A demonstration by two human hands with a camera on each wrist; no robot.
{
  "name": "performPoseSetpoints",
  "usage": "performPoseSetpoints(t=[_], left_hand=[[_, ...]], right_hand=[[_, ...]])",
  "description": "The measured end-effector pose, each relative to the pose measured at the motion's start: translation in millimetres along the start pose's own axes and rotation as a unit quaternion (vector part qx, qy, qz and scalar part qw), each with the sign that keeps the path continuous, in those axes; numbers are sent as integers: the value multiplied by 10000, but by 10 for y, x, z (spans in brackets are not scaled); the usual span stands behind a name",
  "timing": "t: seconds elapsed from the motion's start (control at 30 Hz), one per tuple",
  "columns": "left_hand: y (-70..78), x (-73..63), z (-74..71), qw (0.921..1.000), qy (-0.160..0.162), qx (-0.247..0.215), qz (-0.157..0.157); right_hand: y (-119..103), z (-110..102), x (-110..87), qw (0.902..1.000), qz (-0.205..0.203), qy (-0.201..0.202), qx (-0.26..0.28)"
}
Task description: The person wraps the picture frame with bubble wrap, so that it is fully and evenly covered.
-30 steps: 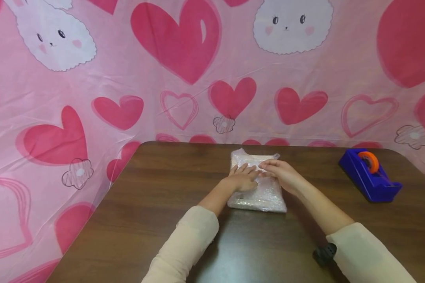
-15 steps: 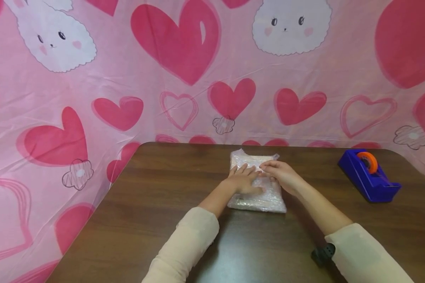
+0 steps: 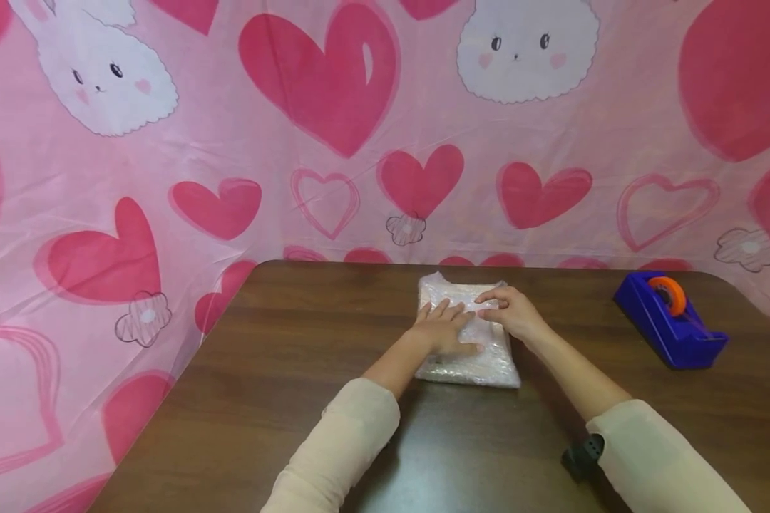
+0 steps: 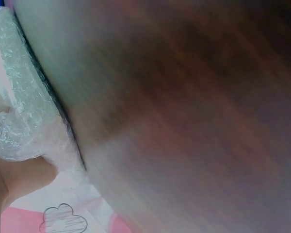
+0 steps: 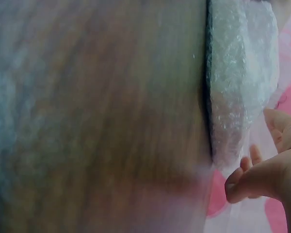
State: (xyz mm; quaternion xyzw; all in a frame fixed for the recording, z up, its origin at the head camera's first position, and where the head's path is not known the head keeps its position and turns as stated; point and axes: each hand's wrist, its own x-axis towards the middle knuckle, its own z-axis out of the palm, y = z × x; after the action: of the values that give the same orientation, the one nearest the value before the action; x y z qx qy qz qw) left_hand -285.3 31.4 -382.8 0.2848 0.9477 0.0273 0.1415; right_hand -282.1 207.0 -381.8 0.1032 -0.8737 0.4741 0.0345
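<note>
A flat package in bubble wrap [image 3: 481,372] lies on the table in the middle of the head view. My left hand [image 3: 445,333] rests palm down over its left and middle part, fingers spread. At its upper right is my right hand [image 3: 513,312], thumb and index finger apart with nothing seen between them. In the right wrist view the right hand [image 5: 266,165] shows its thumb out and fingers loosely bent beside the bubble-wrapped package [image 5: 233,73]. The left wrist view has the left hand [image 4: 22,182] against the crinkled wrap [image 4: 31,97].
A blue tape dispenser [image 3: 674,328] with an orange-cored roll [image 3: 667,293] stands at the right on the brown wooden table [image 3: 282,356]. A pink heart-print cloth [image 3: 334,206] hangs behind the table. Something small and black [image 3: 580,456] sits by the right sleeve.
The thumb and index finger of my right hand have parted from a closer, pinched pose. My left hand stays on the package, its thumb stretched further right.
</note>
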Motion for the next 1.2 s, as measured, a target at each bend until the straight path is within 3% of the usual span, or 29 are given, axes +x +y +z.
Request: performPoseSetpoints(t=[0.2,0.53,0.87,1.07,1.2], left_hand=[[3,11,19,10000,3,21,-33],[26,36,31,9999,-125,-14,-92],[30,-15,-33,10000,-50,-10,-51],[20,-21,-38,9999,-111,-48,-63],[21,-35,-26,10000,-58,1,-31]], right_hand=[[60,-11,0,9997,196,65,96],[59,63,-11,9970,620,380,-253],[97,104,40,9888,673,317,-1296],[81,104,58,9860,886,218,-1393],[76,142,63,9822,824,438,-1633]])
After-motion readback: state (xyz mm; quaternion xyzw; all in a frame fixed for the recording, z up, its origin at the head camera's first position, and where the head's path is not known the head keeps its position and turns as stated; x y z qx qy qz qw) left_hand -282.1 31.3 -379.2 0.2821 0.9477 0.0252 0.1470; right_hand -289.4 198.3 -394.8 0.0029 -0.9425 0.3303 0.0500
